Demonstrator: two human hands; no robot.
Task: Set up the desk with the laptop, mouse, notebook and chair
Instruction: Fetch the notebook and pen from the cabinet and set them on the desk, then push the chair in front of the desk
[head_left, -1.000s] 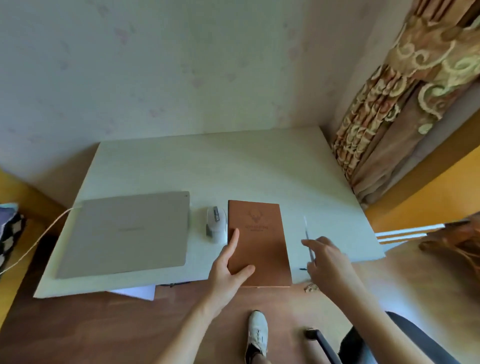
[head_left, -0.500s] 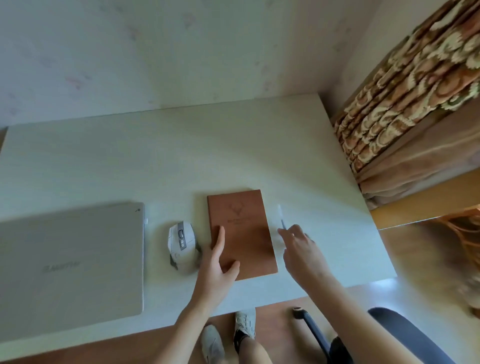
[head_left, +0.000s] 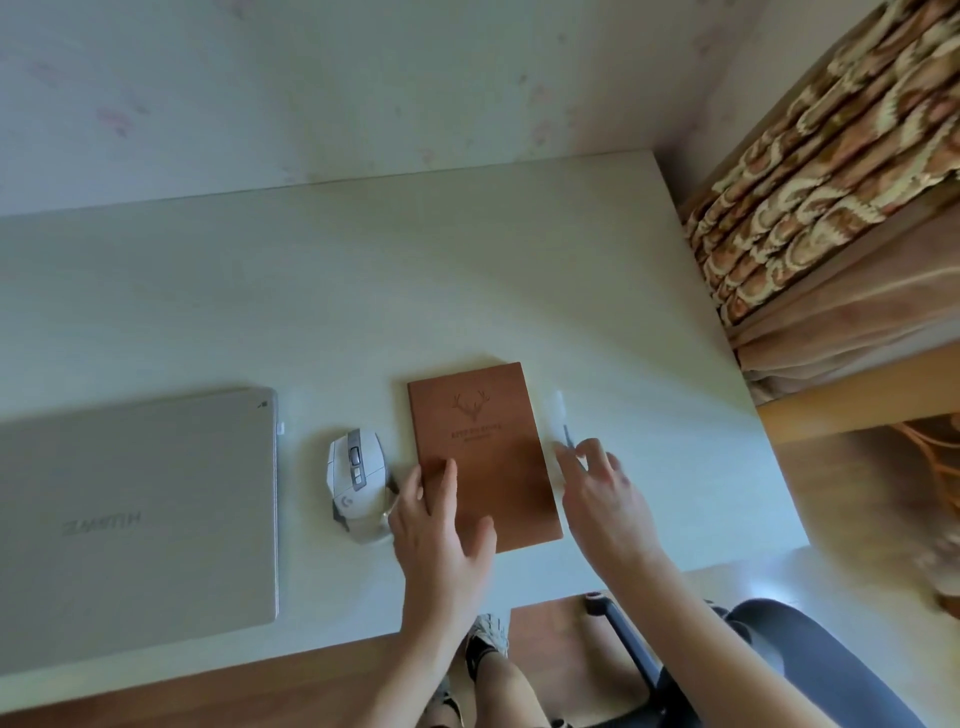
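A brown notebook (head_left: 483, 447) with a deer emblem lies closed on the white desk (head_left: 467, 270). My left hand (head_left: 441, 525) rests flat on its near left corner, fingers spread. Just left of it sits a white mouse (head_left: 357, 478), and further left a closed silver laptop (head_left: 140, 514). A white pen (head_left: 560, 415) lies along the notebook's right edge. My right hand (head_left: 605, 488) hovers at the pen's near end with fingers apart, fingertips touching it. The dark chair (head_left: 779, 644) is at the lower right, off the desk's front edge.
A patterned curtain (head_left: 831, 182) hangs to the right of the desk, with a wooden ledge (head_left: 852, 400) below it. The wall (head_left: 363, 78) runs along the desk's far side. My shoes (head_left: 488, 639) stand on the wooden floor under the front edge.
The notebook has slid from the front edge further onto the desk. The pen, held up in my right hand before, now lies beside the notebook, and the fingers have spread.
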